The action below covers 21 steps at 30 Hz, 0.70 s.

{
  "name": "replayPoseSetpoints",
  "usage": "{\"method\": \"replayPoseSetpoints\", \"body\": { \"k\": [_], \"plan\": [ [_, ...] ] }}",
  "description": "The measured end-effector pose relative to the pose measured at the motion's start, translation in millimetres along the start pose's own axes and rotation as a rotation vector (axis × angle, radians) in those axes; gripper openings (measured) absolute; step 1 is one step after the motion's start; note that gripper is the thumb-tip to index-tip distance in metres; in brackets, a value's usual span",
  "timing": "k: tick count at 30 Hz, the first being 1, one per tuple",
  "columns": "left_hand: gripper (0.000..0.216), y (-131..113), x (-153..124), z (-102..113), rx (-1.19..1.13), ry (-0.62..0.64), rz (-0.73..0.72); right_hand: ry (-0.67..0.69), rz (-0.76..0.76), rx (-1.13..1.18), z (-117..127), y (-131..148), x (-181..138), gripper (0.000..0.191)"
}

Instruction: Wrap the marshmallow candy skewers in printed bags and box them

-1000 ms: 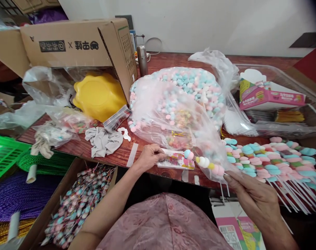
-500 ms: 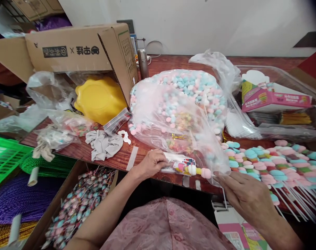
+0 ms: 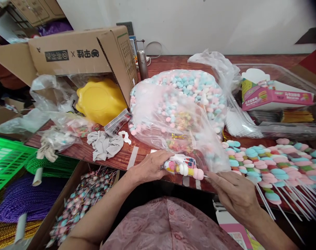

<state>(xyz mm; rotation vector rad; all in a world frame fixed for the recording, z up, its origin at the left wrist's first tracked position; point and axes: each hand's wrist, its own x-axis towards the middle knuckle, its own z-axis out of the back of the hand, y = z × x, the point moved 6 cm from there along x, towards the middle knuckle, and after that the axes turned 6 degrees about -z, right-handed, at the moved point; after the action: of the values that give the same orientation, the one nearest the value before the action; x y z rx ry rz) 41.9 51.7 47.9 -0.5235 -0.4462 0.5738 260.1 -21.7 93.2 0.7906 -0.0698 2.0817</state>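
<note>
At the table's front edge, a marshmallow skewer (image 3: 198,174) lies level, its pink, white and yellow pieces in a row. My right hand (image 3: 236,191) pinches its white stick at the right end. My left hand (image 3: 153,166) is closed at the other end, fingers gripping a clear printed plastic sleeve (image 3: 185,160). The skewer's left end is inside or against this sleeve; I cannot tell exactly how far in. Behind both hands lies a large clear bag of marshmallows (image 3: 197,83), pink, blue and white. More marshmallow skewers (image 3: 275,166) are piled right of my right hand.
A cardboard box (image 3: 80,52) with a yellow scalloped tub (image 3: 102,100) stands back left. A grey cloth (image 3: 104,145) lies in front. Below left is a carton of wrapped sweets (image 3: 81,201). A clear plastic bin (image 3: 277,130) holds a pink box at right.
My right hand has moved left with the skewer, bringing it closer to my left hand. My left hand has turned slightly and sits a little further right around the sleeve.
</note>
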Motion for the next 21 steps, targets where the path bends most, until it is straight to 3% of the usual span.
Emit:
{"method": "replayPoseSetpoints", "body": {
  "k": [4, 7, 10, 13, 17, 21],
  "plan": [
    [0.011, -1, 1, -11, 0.12, 0.185, 0.161, 0.012, 0.063, -0.038, -5, 11, 1, 0.026],
    [0.008, -6, 0, -14, 0.131, 0.204, 0.25, 0.014, 0.145, -0.104, -5, 22, 4, 0.028],
    [0.012, -13, 0, -16, 0.076, 0.189, 0.273, 0.003, 0.204, -0.146, -3, 31, 12, 0.028],
    [0.022, -18, -1, -16, 0.061, 0.151, 0.265, 0.051, 0.15, -0.146, -4, 27, 20, 0.026],
    [0.022, -18, -6, -10, 0.21, 0.028, 0.23, 0.197, 0.015, -0.109, -11, 14, 22, 0.029],
    [0.011, -17, -11, -8, 0.376, -0.036, 0.164, 0.282, -0.02, -0.076, -19, 14, 14, 0.027]
  ]
}}
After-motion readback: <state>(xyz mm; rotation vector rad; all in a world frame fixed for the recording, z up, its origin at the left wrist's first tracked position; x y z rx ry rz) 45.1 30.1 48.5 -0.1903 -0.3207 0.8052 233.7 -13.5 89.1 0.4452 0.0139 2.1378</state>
